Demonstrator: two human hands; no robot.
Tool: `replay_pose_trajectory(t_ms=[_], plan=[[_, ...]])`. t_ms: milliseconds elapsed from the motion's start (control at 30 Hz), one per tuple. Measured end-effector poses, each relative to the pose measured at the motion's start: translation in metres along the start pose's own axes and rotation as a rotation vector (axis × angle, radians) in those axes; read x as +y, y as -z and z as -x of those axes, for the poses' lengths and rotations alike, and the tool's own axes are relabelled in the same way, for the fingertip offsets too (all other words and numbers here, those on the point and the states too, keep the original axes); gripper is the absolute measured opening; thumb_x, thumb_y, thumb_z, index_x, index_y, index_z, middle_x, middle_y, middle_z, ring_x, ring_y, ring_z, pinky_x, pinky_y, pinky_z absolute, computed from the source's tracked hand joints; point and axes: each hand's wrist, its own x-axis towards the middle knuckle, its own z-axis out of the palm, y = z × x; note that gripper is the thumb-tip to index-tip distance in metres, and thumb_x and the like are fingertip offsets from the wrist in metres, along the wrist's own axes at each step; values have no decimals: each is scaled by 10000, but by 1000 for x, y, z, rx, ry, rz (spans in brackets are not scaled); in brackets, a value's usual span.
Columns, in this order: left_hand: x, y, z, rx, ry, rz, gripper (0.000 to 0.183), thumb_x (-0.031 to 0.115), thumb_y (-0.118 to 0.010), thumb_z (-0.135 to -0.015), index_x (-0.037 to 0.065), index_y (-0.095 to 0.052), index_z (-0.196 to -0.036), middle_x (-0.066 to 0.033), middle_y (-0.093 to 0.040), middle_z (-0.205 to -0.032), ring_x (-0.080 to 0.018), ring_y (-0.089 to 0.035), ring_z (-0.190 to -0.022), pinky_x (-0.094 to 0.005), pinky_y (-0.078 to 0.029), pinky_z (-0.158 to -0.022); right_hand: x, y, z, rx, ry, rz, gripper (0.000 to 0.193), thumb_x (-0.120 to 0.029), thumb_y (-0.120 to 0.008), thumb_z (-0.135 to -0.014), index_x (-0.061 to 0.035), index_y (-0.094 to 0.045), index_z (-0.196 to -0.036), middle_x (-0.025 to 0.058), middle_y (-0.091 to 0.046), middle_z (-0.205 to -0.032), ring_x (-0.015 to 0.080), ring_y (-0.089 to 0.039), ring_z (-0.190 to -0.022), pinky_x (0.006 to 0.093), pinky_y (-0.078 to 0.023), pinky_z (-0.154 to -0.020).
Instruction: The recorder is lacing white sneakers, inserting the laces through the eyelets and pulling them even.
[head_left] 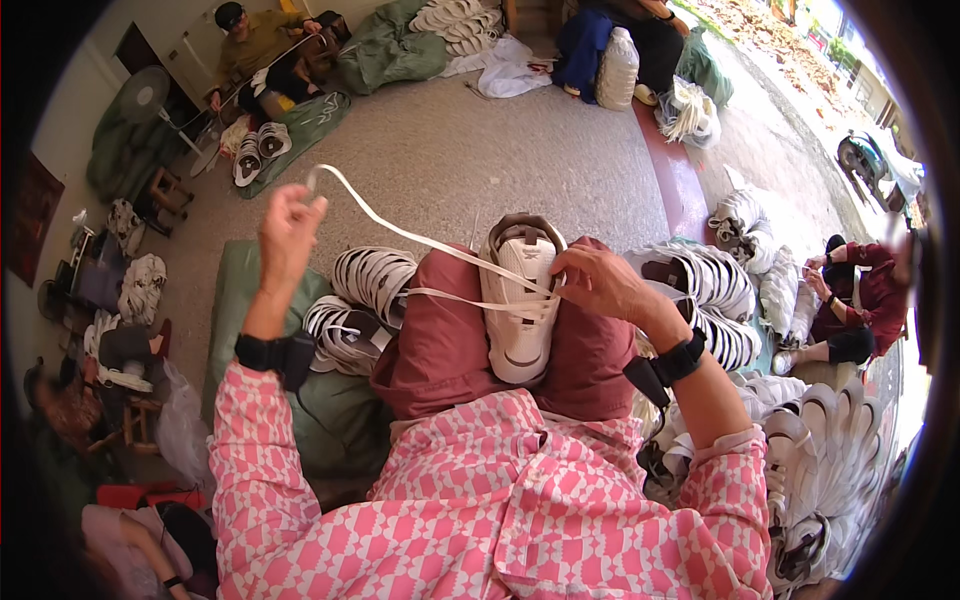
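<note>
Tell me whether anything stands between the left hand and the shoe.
Nothing visible blocks the left hand from above; the white lace spans the gap to the shoe, whose left side the left knee flanks.

One white shoe (520, 350), two bare hands (290, 225), two black wristbands (277, 355) and, beside the left knee (442, 300), two rows of shoes (372, 283) lie before me; farther off stand one round fan (145, 92) and, outdoors, one scooter (903, 180).

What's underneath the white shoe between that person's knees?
Dark red trousers show on both sides of the white shoe, which seems to rest between the legs. The shoe itself covers whatever lies directly beneath; its sole's underside is hidden too.
</note>
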Motion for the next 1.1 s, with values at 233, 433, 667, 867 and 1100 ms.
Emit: replay_pose_trajectory(t_ms=[233, 433, 667, 867, 1100], plan=[[24, -76, 136, -1148, 852, 696, 399, 335, -572, -975, 41, -536, -1243, -30, -616, -779, -88, -577, -579, -215, -472, -508, -38, -13, -4, 141, 111, 297, 162, -165, -662, -799, -48, -655, -911, 107, -569, -837, 306, -602, -763, 395, -487, -653], [18, -106, 131, -676, 885, 1288, 335, 283, -548, -993, 56, -535, -1239, 10, -560, -788, -98, -532, -639, -242, -444, -575, -39, -38, -9, 151, -56, 254, 133, -144, -630, -783, -12, -636, -804, 122, -615, -825, 301, -631, -688, 404, -500, -619], [15, -77, 106, -586, 622, 1310, 282, 279, -527, -1002, 21, -594, -1095, 32, -506, -703, -90, -485, -600, -240, -420, -552, -39, -20, -8, 54, -453, -552, 200, -137, -651, -847, 10, -595, -971, 67, -613, -781, 151, -606, -639, 325, -492, -572], [0, -35, 77, -367, 514, 1271, 288, 252, -544, -997, -6, -575, -1121, 19, -508, -732, -95, -510, -643, -263, -456, -585, -18, -39, -3, 124, -145, -231, 193, -131, -655, -871, -7, -592, -1005, 23, -608, -824, 102, -590, -641, 245, -477, -540], [-22, 8, 67, -159, 433, 1169, 263, 229, -564, -988, 2, -571, -1119, 25, -495, -745, -77, -472, -657, -231, -425, -608, -23, -15, 6, 250, -461, -1223, 126, -46, -578, -909, -22, -616, -1027, 28, -605, -759, 101, -538, -547, 239, -424, -473]])
